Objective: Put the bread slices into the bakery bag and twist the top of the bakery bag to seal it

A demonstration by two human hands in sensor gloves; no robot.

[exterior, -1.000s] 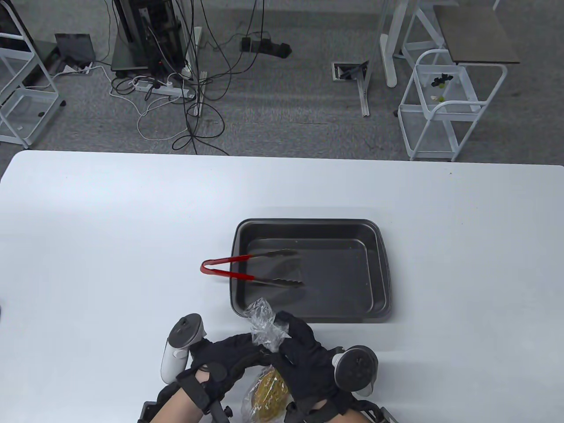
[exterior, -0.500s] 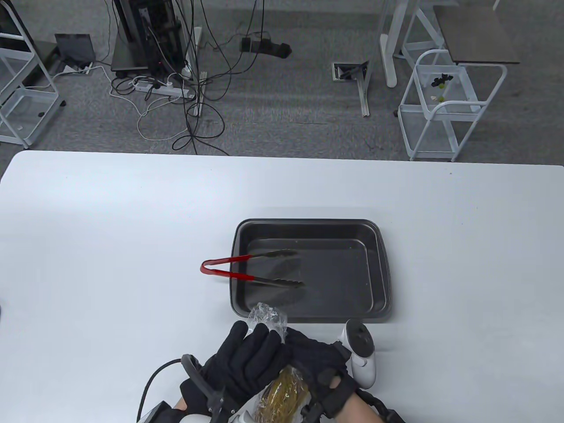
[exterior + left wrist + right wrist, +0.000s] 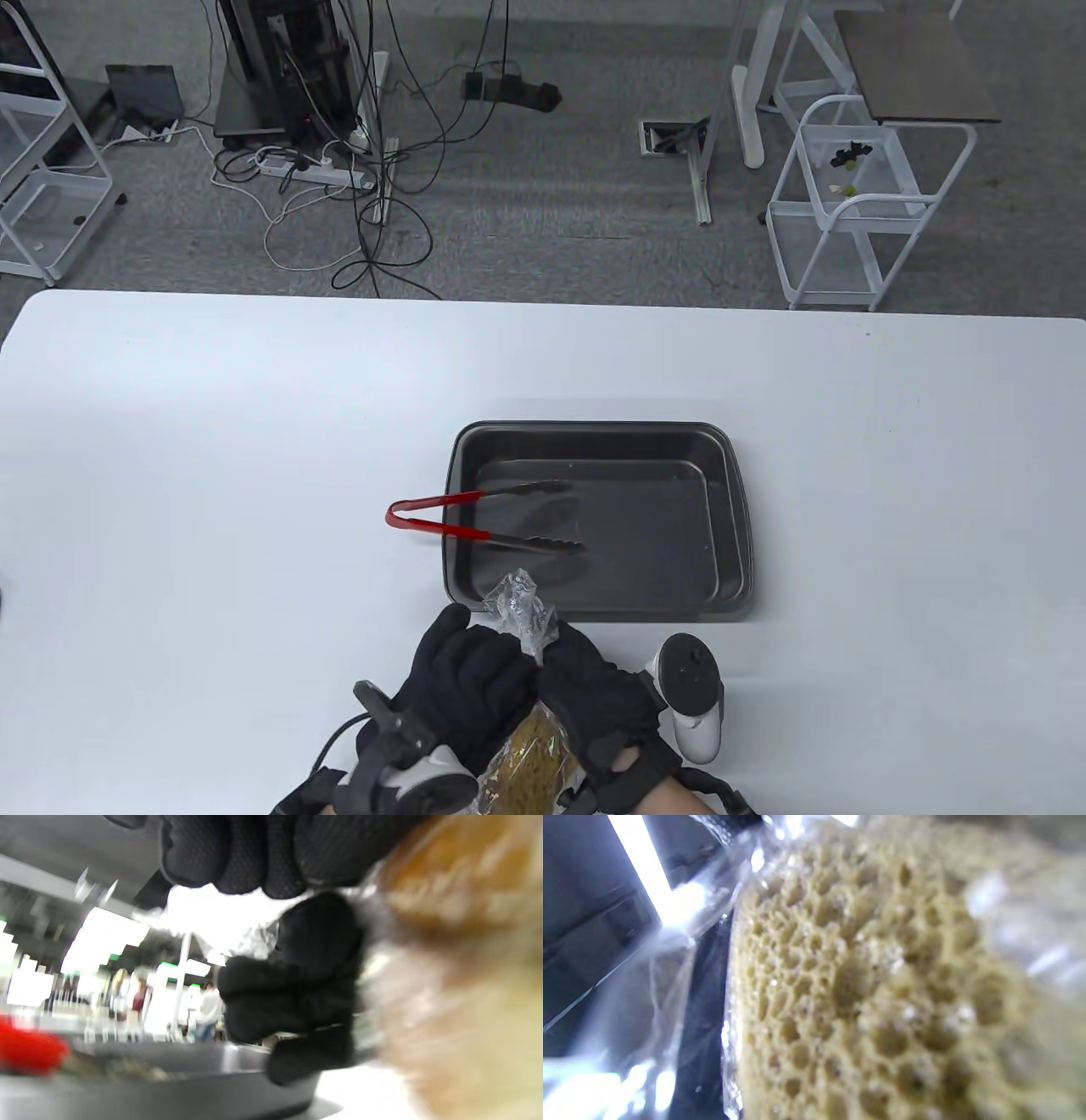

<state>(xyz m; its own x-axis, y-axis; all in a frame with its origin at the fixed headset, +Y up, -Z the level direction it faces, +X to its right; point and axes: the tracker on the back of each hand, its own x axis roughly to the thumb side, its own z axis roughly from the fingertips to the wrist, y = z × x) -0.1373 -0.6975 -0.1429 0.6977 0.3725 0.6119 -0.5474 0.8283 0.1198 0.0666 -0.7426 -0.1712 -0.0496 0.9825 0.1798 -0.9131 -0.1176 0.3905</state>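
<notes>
Both hands are bunched around the neck of the clear bakery bag (image 3: 519, 613) at the near edge of the desk (image 3: 212, 475). The left hand (image 3: 462, 688) and right hand (image 3: 594, 696) each have fingers curled on the gathered plastic, just below the crinkled tuft sticking up. The bread slices (image 3: 526, 760) sit inside, down by the wrists. That film looks thin and slippery, and the bread soft and light, so I'd grip the neck, not the loaf. The baking tray (image 3: 730, 526) and red tongs (image 3: 441, 518) sit just beyond.
</notes>
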